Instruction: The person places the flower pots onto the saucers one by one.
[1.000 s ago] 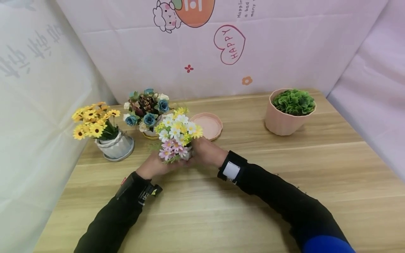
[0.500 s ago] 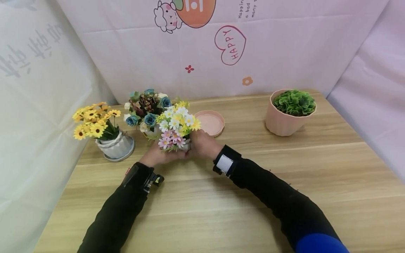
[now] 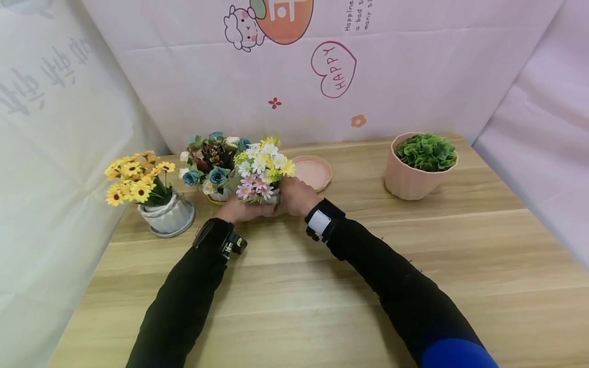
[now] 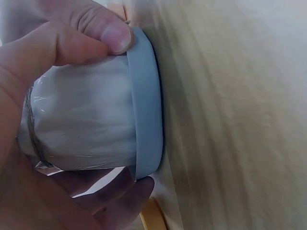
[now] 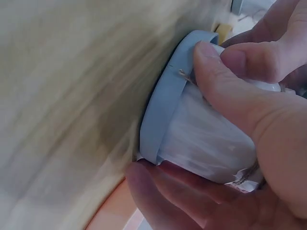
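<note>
Both hands hold a small potted plant between them in the head view. Its artificial daisies (image 3: 262, 166) are white, yellow and pink. My left hand (image 3: 244, 209) grips the left side, my right hand (image 3: 296, 197) the right. The wrist views show a whitish wrapped pot (image 4: 86, 115) tied with twine, set in a blue-grey saucer (image 4: 146, 105). The saucer's base is right at the wooden tabletop. Thumbs of both hands press near the saucer's rim, and fingers (image 5: 148, 191) curl around the far side. From the head camera the pot is mostly hidden by hands and flowers.
Just left stands a pot of blue and cream roses (image 3: 218, 176); farther left, yellow sunflowers (image 3: 138, 176) in a wrapped pot. A pink saucer (image 3: 313, 174) lies right behind my right hand. A pink pot (image 3: 409, 179) with green leaves stands at the back right of the table (image 3: 322, 306).
Both hands have moved the daisy pot away from me toward the back of the table and slightly right, closer beside the roses. The other pots have stayed in place.
</note>
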